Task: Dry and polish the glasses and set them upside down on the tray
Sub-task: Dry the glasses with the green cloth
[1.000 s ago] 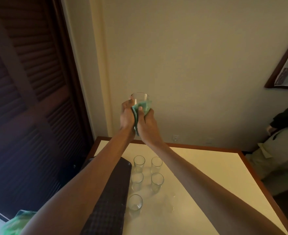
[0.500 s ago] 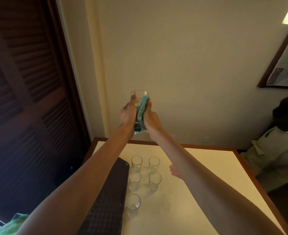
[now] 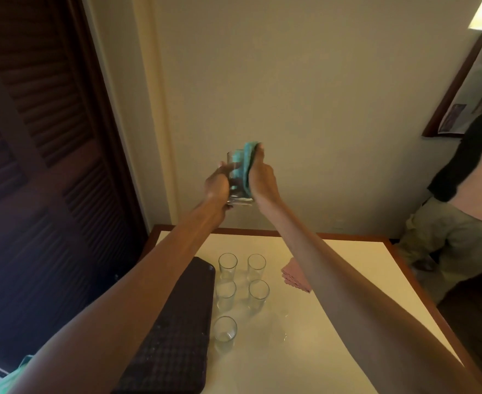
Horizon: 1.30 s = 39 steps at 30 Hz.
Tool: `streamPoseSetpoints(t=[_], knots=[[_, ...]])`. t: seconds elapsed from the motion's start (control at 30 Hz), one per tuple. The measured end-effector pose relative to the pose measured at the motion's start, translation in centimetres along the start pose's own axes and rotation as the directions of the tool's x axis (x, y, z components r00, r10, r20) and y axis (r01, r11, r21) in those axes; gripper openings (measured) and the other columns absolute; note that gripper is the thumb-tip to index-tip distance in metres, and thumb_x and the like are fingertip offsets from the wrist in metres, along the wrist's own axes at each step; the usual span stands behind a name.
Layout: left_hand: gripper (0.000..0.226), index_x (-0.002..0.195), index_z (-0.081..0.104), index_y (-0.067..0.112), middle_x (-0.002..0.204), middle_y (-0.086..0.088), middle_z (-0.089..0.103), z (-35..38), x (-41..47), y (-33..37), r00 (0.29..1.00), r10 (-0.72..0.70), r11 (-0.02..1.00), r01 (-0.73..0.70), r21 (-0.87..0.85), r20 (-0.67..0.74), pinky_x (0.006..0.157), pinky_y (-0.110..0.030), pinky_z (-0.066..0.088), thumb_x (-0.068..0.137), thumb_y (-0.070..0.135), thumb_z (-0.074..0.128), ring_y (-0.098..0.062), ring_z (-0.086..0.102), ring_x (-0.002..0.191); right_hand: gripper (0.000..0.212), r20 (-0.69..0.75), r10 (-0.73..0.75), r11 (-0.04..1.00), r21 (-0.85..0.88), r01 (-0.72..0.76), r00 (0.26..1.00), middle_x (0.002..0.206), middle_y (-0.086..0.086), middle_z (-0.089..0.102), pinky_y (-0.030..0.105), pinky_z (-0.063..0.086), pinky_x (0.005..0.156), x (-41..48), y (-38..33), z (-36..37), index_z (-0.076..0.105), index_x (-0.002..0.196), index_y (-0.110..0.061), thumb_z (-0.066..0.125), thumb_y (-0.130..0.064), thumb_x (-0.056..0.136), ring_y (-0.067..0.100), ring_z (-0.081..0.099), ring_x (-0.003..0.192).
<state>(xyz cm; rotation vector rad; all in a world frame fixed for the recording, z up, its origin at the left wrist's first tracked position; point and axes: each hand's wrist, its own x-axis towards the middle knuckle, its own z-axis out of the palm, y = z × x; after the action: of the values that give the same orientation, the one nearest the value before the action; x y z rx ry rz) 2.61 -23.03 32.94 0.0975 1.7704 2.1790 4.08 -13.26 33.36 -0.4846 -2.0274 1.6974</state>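
Observation:
I hold a clear glass (image 3: pixel 236 191) up in front of the wall, well above the table. My left hand (image 3: pixel 217 185) grips its left side. My right hand (image 3: pixel 262 180) holds a teal cloth (image 3: pixel 245 166) pressed against the glass's right side and over its rim. Below, several clear glasses (image 3: pixel 228 266) stand upright on the cream table beside a dark tray (image 3: pixel 177 336), which carries no glasses where I can see it; my left arm hides part of it.
A pink cloth (image 3: pixel 294 275) lies on the table (image 3: pixel 333 280) right of the glasses. Water drops glint near the front glass. A dark louvred door fills the left. Another person (image 3: pixel 467 200) stands at the table's far right corner.
The glass and both hands have stayed raised; my right hand slid the teal cloth up along the glass's right side to its rim. The view shifted slightly.

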Motion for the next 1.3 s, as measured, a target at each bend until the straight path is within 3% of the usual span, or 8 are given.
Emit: streamPoseSetpoints(t=[0.2,0.33,0.53,0.63,0.77,0.9,1.17,1.3], knots=[[0.069,0.119,0.068,0.021,0.114,-0.013,0.068,-0.3,0.5,0.4,0.996,0.051,0.991,-0.042,0.125,-0.073,0.097,-0.045,0.055,0.095,0.077,0.036,-0.027,0.069,0.104,0.087,0.088,0.244,0.969,0.004,-0.246,0.966,0.096,0.014,0.073,0.043,0.059,0.088,-0.6,1.0,2.6,0.069,0.1,-0.01,0.012,-0.075,0.093,0.026,0.073,0.087],[0.057,0.129,0.059,0.016,0.109,-0.01,0.07,-1.2,1.5,0.3,0.993,0.062,0.997,-0.058,0.042,-0.096,0.078,-0.034,0.058,0.099,0.063,0.049,-0.025,0.071,0.1,0.072,0.122,0.012,0.989,-0.148,0.006,0.992,0.074,0.007,0.068,0.022,0.055,0.061,-2.2,1.7,3.3,0.064,0.094,-0.004,0.016,-0.057,0.104,0.011,0.068,0.065],[0.048,0.107,0.074,0.019,0.107,-0.009,0.077,-1.4,2.1,0.3,0.998,-0.049,0.991,0.053,-0.125,0.033,0.094,-0.043,0.058,0.11,0.047,0.036,-0.024,0.072,0.104,0.043,0.028,-0.326,0.918,-0.23,0.324,0.945,0.109,0.009,0.062,0.007,0.049,0.061,-1.1,0.5,2.6,0.043,0.124,-0.007,0.035,-0.046,0.105,0.015,0.064,0.088],[0.048,0.106,0.071,0.017,0.095,-0.009,0.076,-0.9,1.7,0.4,0.997,-0.054,0.989,0.06,-0.134,0.053,0.081,-0.042,0.059,0.112,0.044,0.032,-0.022,0.073,0.083,0.054,-0.032,-0.154,0.983,-0.102,0.15,0.988,0.084,0.005,0.065,0.008,0.046,0.052,0.3,-1.0,1.5,0.057,0.107,-0.004,0.03,-0.05,0.105,0.015,0.064,0.068],[0.058,0.121,0.071,0.023,0.12,-0.009,0.073,0.3,1.5,0.8,0.999,0.042,0.998,-0.043,0.04,0.025,0.099,-0.043,0.055,0.102,0.066,0.037,-0.025,0.07,0.108,0.071,0.027,0.301,0.919,0.257,-0.298,0.953,0.105,0.016,0.072,0.043,0.058,0.09,2.2,-1.3,2.1,0.068,0.099,-0.013,0.022,-0.067,0.098,0.028,0.072,0.09],[0.063,0.131,0.062,0.021,0.117,-0.007,0.068,0.4,2.0,0.8,0.996,0.079,0.995,-0.075,0.068,-0.045,0.089,-0.04,0.057,0.092,0.07,0.055,-0.023,0.069,0.103,0.072,0.107,0.354,0.871,0.323,-0.369,0.929,0.103,0.015,0.072,0.046,0.056,0.094,1.8,-0.5,2.6,0.068,0.102,-0.013,0.02,-0.066,0.099,0.029,0.071,0.093],[0.055,0.121,0.072,0.012,0.116,-0.012,0.075,-0.7,4.1,0.2,0.998,-0.052,0.981,0.056,-0.188,0.027,0.09,-0.035,0.058,0.108,0.053,0.037,-0.026,0.07,0.112,0.05,0.051,-0.285,0.915,-0.284,0.287,0.957,0.118,0.013,0.058,0.038,0.052,0.082,-0.2,0.7,3.2,0.041,0.128,-0.004,0.031,-0.047,0.105,0.029,0.062,0.103],[0.048,0.121,0.072,0.013,0.113,-0.014,0.075,-0.3,3.9,0.0,0.998,-0.052,0.988,0.057,-0.14,0.039,0.086,-0.042,0.06,0.11,0.043,0.036,-0.028,0.073,0.1,0.052,0.01,-0.24,0.931,-0.282,0.233,0.971,0.111,0.01,0.062,0.025,0.05,0.067,1.2,-0.2,2.0,0.047,0.125,-0.005,0.031,-0.05,0.104,0.023,0.062,0.094]])
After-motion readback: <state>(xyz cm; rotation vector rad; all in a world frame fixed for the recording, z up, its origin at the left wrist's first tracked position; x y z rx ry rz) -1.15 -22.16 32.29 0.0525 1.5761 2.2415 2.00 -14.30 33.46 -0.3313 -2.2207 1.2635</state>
